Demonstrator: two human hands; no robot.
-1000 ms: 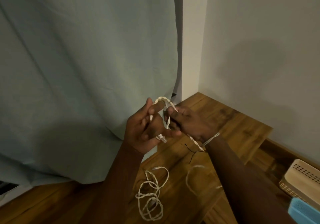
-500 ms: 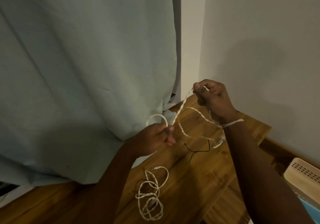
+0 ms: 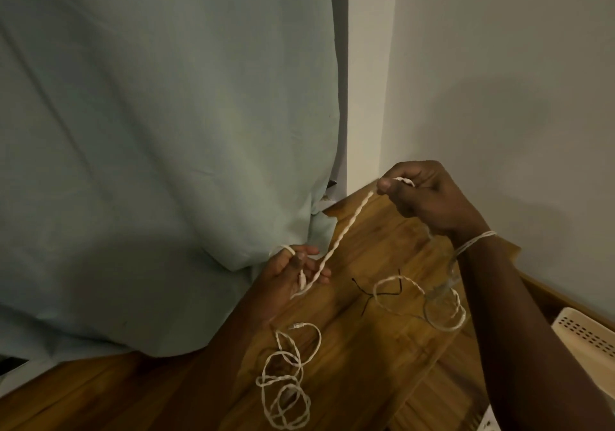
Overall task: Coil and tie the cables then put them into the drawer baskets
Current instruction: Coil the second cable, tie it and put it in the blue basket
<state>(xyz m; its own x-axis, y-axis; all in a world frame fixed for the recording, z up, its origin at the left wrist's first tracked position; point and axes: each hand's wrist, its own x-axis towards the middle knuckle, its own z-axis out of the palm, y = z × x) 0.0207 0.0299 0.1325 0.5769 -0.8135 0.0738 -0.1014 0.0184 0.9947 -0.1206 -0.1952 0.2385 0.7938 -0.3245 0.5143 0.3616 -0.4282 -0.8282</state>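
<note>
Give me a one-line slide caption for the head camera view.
Both hands, left hand and right hand, stretch a twisted white cable above a wooden table.

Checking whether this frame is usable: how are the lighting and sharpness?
Head view: dim, warm light; a soft shadow on the right wall; the cable loop under the right hand is motion-blurred; the second cable on the table is sharp.

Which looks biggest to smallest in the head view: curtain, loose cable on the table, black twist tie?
1. Curtain, fills most of the left side.
2. Loose cable, a tangled pile on the table.
3. Black twist tie, thin and short.
</note>
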